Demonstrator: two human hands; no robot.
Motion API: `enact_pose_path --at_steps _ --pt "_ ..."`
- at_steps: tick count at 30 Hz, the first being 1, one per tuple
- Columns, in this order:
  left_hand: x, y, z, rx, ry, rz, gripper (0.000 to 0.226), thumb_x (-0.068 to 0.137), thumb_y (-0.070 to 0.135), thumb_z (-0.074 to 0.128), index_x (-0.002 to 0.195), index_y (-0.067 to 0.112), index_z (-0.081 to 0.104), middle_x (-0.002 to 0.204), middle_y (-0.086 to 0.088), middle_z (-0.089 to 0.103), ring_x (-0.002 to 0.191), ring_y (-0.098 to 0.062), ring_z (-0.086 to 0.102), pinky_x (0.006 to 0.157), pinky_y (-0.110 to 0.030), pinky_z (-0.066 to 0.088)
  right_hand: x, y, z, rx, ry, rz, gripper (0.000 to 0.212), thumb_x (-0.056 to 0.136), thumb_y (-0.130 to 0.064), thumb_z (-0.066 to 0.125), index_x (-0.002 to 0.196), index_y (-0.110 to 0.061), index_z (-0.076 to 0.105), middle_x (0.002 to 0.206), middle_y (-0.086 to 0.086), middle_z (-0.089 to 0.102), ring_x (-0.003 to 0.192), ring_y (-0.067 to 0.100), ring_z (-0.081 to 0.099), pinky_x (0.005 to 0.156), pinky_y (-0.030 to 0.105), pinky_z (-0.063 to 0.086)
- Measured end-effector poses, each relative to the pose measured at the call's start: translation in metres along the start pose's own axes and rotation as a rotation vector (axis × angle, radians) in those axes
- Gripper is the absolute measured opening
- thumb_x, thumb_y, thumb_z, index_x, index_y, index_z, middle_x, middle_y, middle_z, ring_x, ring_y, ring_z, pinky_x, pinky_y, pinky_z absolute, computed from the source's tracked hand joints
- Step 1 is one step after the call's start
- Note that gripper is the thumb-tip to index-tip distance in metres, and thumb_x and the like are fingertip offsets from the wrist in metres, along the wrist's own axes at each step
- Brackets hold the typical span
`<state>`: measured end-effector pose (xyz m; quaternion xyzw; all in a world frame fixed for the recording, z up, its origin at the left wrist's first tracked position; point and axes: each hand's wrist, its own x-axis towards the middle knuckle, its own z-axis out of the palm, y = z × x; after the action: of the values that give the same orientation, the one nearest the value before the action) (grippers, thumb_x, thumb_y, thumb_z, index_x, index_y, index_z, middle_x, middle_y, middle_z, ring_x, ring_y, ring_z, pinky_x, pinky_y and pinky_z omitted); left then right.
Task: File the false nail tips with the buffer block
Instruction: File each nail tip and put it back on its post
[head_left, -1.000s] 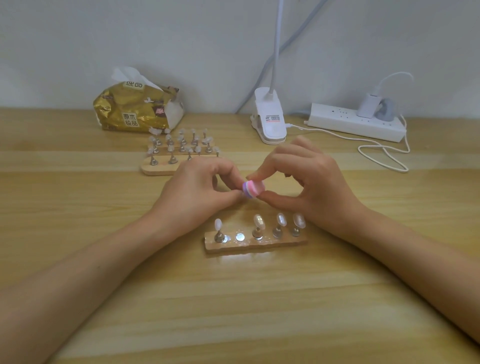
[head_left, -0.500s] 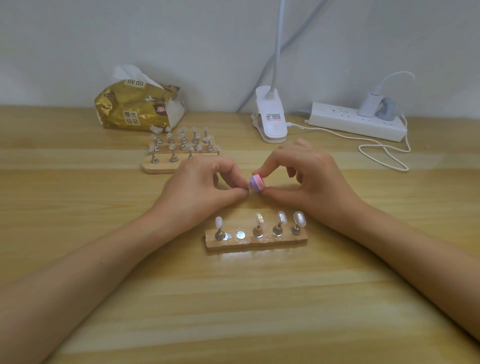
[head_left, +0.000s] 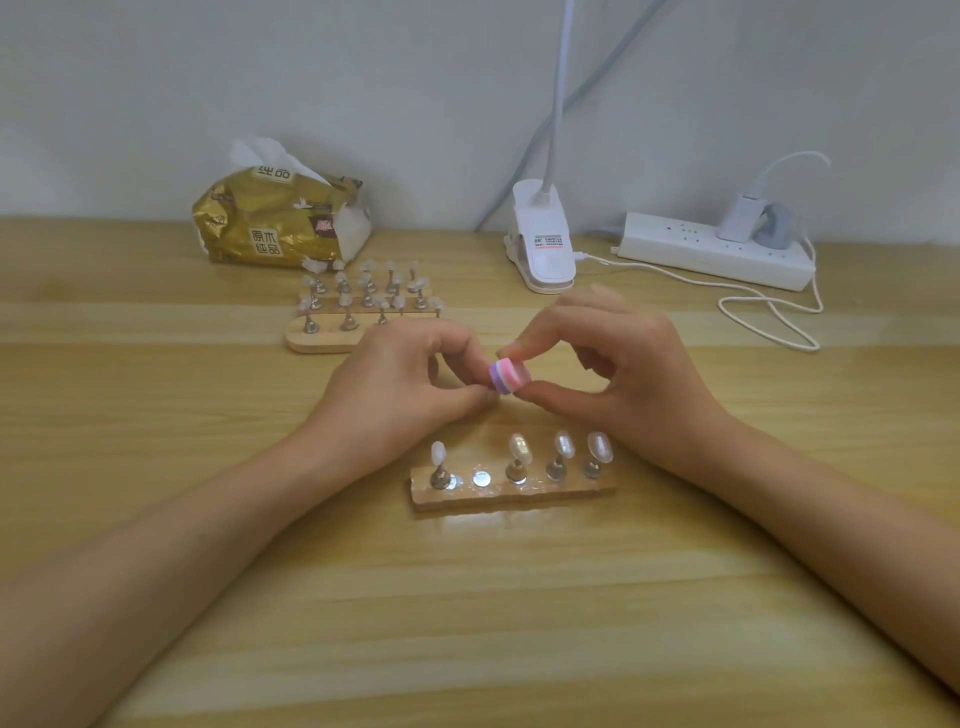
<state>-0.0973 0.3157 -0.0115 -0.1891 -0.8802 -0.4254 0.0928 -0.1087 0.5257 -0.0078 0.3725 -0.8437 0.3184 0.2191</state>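
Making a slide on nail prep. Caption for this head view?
Right hand pinches the pink-and-purple buffer block beside the left hand, near a wooden stand of four nail tips.

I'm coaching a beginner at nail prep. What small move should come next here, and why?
Probably a short stroke of the buffer block, pinched by the right hand, across whatever the left hand pinches against it: likely the nail tip, hidden, from the holder's empty second slot.

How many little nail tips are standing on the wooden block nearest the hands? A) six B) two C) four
C: four nail tips stand on the near wooden holder, and one bare metal spot sits second from the left.
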Motion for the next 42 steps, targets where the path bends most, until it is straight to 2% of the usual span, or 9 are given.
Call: enact_pose_path --at_steps 9,13,16,19,29,32,35,39,42 --pt "0.0004 0.0001 -0.0001 -0.013 0.003 0.011 0.02 0.076 0.019 0.081 0.068 0.032 0.068 0.052 0.033 0.053 0.049 -0.003 0.04 0.057 -0.027 0.029 -0.0001 0.0038 0.0 -0.007 -0.02 0.097 0.011 0.083 -0.022 0.081 0.092 -0.019 0.076 0.088 -0.01 0.071 0.072 0.01 0.044 0.062 0.034 0.043" --pt "0.0006 -0.0008 -0.0002 -0.012 0.002 0.024 0.02 0.076 0.021 0.081 0.068 0.033 0.068 0.052 0.032 0.053 0.048 -0.003 0.039 0.057 -0.027 0.028 -0.0012 0.0036 0.0002 -0.016 -0.003 0.033 0.008 0.085 -0.022 0.08 0.091 -0.02 0.075 0.091 -0.007 0.073 0.076 0.003 0.045 0.062 0.021 0.037" --pt "0.001 -0.0022 -0.0004 -0.019 0.005 0.018 0.019 0.076 0.02 0.081 0.068 0.033 0.069 0.053 0.032 0.053 0.048 -0.002 0.04 0.057 -0.027 0.03 -0.0002 0.005 -0.0002 -0.034 -0.006 0.096 0.008 0.085 -0.024 0.079 0.092 -0.022 0.076 0.091 -0.01 0.072 0.077 0.005 0.045 0.063 0.028 0.04" --pt "0.0012 -0.001 0.0004 -0.01 0.002 0.032 0.02 0.077 0.026 0.08 0.067 0.036 0.066 0.052 0.032 0.052 0.048 -0.003 0.039 0.057 -0.027 0.029 -0.0008 0.0029 0.0015 -0.056 -0.001 0.004 0.007 0.087 -0.024 0.078 0.093 -0.023 0.075 0.096 -0.011 0.072 0.08 0.0 0.045 0.062 0.021 0.038" --pt "0.0018 -0.002 -0.0008 -0.011 -0.008 -0.007 0.019 0.076 0.019 0.082 0.068 0.032 0.069 0.053 0.031 0.054 0.049 -0.001 0.043 0.058 -0.026 0.03 -0.0006 0.0035 0.0009 -0.023 0.026 0.136 0.01 0.085 -0.03 0.08 0.089 -0.021 0.076 0.088 -0.012 0.072 0.079 0.002 0.044 0.065 0.025 0.038" --pt "0.0014 -0.0011 -0.001 -0.002 -0.008 -0.005 0.019 0.076 0.021 0.082 0.067 0.032 0.068 0.052 0.031 0.054 0.048 -0.001 0.043 0.057 -0.026 0.029 -0.001 -0.0001 0.0006 -0.018 0.046 0.054 0.01 0.084 -0.025 0.081 0.09 -0.019 0.076 0.089 -0.009 0.073 0.077 0.001 0.043 0.062 0.021 0.036" --pt "0.0023 -0.0011 -0.0006 -0.005 -0.006 -0.007 0.017 0.076 0.021 0.081 0.069 0.03 0.069 0.054 0.031 0.055 0.049 -0.002 0.044 0.058 -0.026 0.031 -0.0007 0.0011 -0.0002 -0.002 0.011 0.115 0.011 0.085 -0.029 0.079 0.089 -0.02 0.076 0.088 -0.01 0.073 0.077 0.007 0.043 0.063 0.029 0.04" --pt "0.0014 -0.0011 0.0002 -0.002 -0.006 0.008 0.017 0.077 0.023 0.08 0.068 0.031 0.068 0.052 0.03 0.054 0.048 -0.003 0.042 0.057 -0.026 0.03 -0.0002 -0.0001 0.0006 -0.004 0.026 0.036 0.008 0.084 -0.022 0.081 0.089 -0.018 0.076 0.088 -0.007 0.072 0.077 0.001 0.043 0.064 0.017 0.032" --pt "0.002 -0.0027 0.0005 -0.009 0.0 0.003 0.017 0.076 0.021 0.08 0.068 0.03 0.069 0.056 0.029 0.056 0.05 -0.004 0.042 0.058 -0.028 0.034 0.0006 0.003 -0.0008 0.025 0.026 0.101 0.009 0.084 -0.024 0.081 0.089 -0.018 0.077 0.088 -0.009 0.073 0.078 0.001 0.044 0.065 0.019 0.032"
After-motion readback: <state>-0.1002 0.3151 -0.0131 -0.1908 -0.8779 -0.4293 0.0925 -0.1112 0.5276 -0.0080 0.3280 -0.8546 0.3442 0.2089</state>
